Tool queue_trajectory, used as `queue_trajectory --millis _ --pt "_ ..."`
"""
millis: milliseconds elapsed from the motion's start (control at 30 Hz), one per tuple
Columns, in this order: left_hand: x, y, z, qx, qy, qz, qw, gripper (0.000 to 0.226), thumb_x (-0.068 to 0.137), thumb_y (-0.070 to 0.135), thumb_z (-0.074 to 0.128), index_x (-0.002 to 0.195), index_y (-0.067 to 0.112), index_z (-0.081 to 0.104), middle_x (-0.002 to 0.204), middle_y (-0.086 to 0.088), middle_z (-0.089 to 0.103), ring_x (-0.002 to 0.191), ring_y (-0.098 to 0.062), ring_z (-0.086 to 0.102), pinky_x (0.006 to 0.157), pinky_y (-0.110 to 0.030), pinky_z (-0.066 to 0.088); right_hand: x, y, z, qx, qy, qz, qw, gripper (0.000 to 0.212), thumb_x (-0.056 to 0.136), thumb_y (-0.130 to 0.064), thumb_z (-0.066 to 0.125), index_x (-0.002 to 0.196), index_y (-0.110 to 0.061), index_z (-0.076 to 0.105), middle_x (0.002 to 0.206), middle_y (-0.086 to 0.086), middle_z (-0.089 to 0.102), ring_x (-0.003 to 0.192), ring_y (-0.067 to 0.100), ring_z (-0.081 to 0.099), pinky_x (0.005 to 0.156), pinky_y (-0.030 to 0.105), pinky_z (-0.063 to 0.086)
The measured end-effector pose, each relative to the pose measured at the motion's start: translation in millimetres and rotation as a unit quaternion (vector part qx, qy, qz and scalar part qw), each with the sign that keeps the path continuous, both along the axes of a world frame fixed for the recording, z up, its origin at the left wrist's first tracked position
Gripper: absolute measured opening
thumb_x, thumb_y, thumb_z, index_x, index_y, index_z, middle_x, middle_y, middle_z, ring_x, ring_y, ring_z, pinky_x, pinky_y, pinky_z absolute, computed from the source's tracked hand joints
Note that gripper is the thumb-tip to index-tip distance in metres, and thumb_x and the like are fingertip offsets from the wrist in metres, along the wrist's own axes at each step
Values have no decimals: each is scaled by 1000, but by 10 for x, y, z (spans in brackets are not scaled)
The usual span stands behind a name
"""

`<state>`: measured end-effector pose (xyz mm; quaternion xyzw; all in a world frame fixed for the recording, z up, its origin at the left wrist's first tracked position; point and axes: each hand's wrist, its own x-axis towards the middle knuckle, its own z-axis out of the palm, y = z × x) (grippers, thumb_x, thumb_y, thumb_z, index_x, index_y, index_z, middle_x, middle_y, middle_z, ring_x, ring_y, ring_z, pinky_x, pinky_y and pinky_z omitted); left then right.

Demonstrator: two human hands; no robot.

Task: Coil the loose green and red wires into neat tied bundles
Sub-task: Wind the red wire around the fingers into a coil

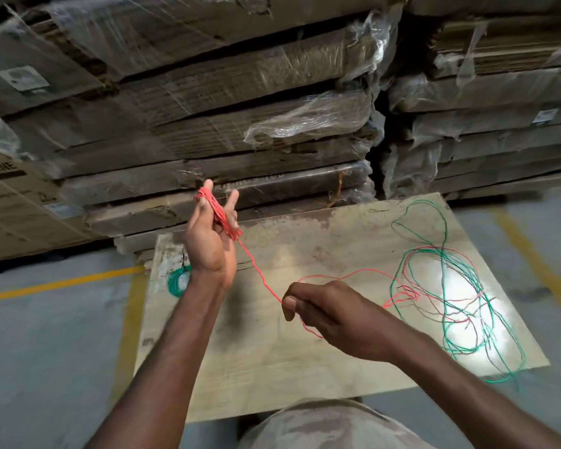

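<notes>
My left hand is raised over the board with a red wire coil wound around its spread fingers. A taut red strand runs from the coil down to my right hand, which pinches it between thumb and fingers. Past that hand the red wire trails right into a loose tangle of green and red wires lying on the plywood board. A small coiled green bundle rests at the board's left edge, partly hidden behind my left wrist.
The board lies on a grey concrete floor with yellow painted lines. Stacks of plastic-wrapped flat cardboard rise right behind the board. A printed carton sits at the left. My knee in light trousers shows at the bottom.
</notes>
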<state>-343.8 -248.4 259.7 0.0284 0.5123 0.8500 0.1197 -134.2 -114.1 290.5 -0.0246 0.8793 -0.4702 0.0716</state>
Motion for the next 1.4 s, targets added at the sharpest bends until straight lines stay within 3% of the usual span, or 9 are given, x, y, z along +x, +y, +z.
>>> queue_trajectory --millis 67,200,367,533,633,767,1067,1300,1400 --pt "37 -11 -183 -78 37 -7 996 44 121 25 29 161 18 45 52 -3 55 133 -23 68 82 -18 51 7 90 216 9 23 -17 1000 31 114 -46 45 101 -28 66 65 4 51 57 13 42 56 30 37" --pt "156 -71 -387 -277 126 -62 950 39 118 39 33 153 47 47 65 -4 60 126 -13 72 93 -31 54 -28 352 595 1 58 -20 998 25 110 -41 55 97 -25 69 62 -8 43 54 7 37 52 26 32" --pt "395 -149 -380 -386 175 -124 897 37 112 47 33 107 73 60 60 3 58 84 -9 67 81 -36 48 -263 703 834 -18 108 -62 992 21 113 -30 54 98 -22 66 60 -19 45 52 3 40 51 12 31" --pt "794 -207 -184 -310 143 -264 902 40 110 47 34 123 28 67 52 2 48 123 -9 73 89 -26 46 -661 947 781 -53 142 -125 980 23 112 -31 49 94 -21 57 69 -3 41 53 9 39 47 25 35" --pt "994 -247 -12 -213 109 -341 909 46 113 37 36 150 21 58 54 -12 44 113 -27 75 107 -38 41 -895 1111 606 -29 161 -154 974 22 111 -33 51 94 -21 55 70 -9 41 55 3 36 51 24 32" --pt "1132 -338 250 -59 54 -371 925 46 112 23 36 146 5 61 52 -22 32 135 -44 65 118 -49 34 -1058 1161 248 14 154 -144 977 23 111 -35 56 88 -34 57 67 -12 44 59 2 38 56 29 34" --pt "864 -404 564 71 46 -250 964 55 114 22 27 162 2 43 51 -8 48 139 -50 59 129 -61 31 -855 726 -391 -89 41 -75 992 27 114 -29 52 94 -13 62 68 -5 37 51 3 33 47 19 31" --pt "530 -248 676 60 80 -164 981 52 118 24 24 164 3 38 55 -4 50 137 -44 63 127 -57 37 -518 168 -480 -214 -74 19 974 28 117 -31 44 113 -11 64 75 11 34 61 23 36 58 33 58" --pt "299 -138 626 9 129 -89 988 48 119 23 26 163 8 41 53 -3 52 134 -37 67 126 -54 39 -334 8 -426 -232 -108 45 966 28 118 -29 41 131 -16 63 72 10 30 54 12 30 48 26 47"
